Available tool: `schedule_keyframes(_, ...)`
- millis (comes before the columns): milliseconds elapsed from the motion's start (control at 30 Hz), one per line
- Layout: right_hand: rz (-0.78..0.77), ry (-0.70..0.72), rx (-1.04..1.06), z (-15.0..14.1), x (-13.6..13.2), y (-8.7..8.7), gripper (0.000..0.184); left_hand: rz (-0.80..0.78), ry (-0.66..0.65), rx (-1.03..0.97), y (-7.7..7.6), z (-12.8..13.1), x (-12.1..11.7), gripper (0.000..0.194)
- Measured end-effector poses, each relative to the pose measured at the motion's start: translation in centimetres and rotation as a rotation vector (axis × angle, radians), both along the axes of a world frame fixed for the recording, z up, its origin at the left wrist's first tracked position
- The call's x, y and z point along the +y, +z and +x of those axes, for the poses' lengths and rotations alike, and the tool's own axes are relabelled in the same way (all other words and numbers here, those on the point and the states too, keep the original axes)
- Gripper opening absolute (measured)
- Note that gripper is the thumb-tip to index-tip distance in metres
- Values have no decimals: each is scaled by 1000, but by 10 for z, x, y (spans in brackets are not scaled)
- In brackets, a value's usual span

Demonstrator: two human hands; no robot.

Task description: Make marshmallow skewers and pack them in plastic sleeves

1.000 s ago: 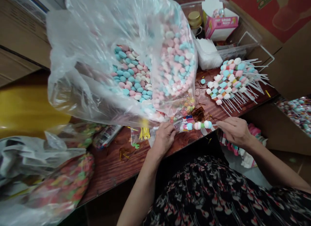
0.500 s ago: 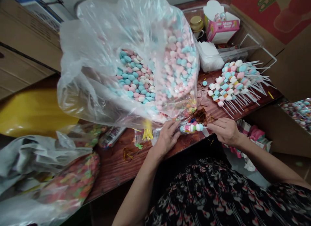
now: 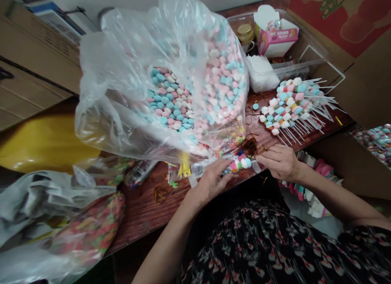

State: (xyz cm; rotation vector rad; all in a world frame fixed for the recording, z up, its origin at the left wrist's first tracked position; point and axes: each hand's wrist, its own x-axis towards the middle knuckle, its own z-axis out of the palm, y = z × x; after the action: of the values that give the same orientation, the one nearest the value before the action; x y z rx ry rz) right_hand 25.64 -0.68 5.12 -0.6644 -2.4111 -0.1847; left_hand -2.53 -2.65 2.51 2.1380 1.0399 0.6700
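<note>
While the right hand (image 3: 279, 162) pinched its fingertips together on the end of a candy skewer (image 3: 240, 164), the left hand (image 3: 209, 183) lay beside it, fingers slightly apart, grip unclear.
The skewer sat at the near edge of the wooden table (image 3: 143, 219), lower middle, under a clear bag of pastel candies (image 3: 195, 88), with finished skewers (image 3: 293, 107) to the right.

- There were two hands: one left hand (image 3: 209, 184) and one right hand (image 3: 277, 162).
- One candy skewer (image 3: 240, 164) lay between them.
- One plastic bag (image 3: 100, 125) held candies past counting.
- One blue candy (image 3: 255, 106) sat loose on the desk (image 3: 146, 219).
- There was one jar (image 3: 245, 33).
- There was one paper box (image 3: 271, 36).
- There was one ribbon tangle (image 3: 250, 146).
- One pile of candy skewers (image 3: 290, 107) was too dense to count.
</note>
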Motion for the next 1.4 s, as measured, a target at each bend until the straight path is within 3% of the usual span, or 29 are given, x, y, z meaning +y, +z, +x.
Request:
schedule_keyframes(300,58,180,-175,-20,9,24,19,-219,149,218,-3,6,-9,29)
schedule_keyframes(533,41,126,-359,-35,14,42,19,-80,280,347,7,10,-8,23)
schedule_keyframes(667,36,68,-382,-38,18,43,19,19,354,458,7,8,-9,27)
schedule_keyframes(767,-1,65,-432,-40,19,43,16,16,337,507,6,9,-8,28)
schedule_keyframes(933,-42,141,-502,-42,20,57,13,-141,225,375,6,5,-2,24)
schedule_keyframes(1100,-31,243,-528,-40,22,72,11,-227,237,218,7,1,-2,30)
schedule_keyframes(1400,28,221,-479,-53,18,58,11,-204,237,195,6,14,-3,15)
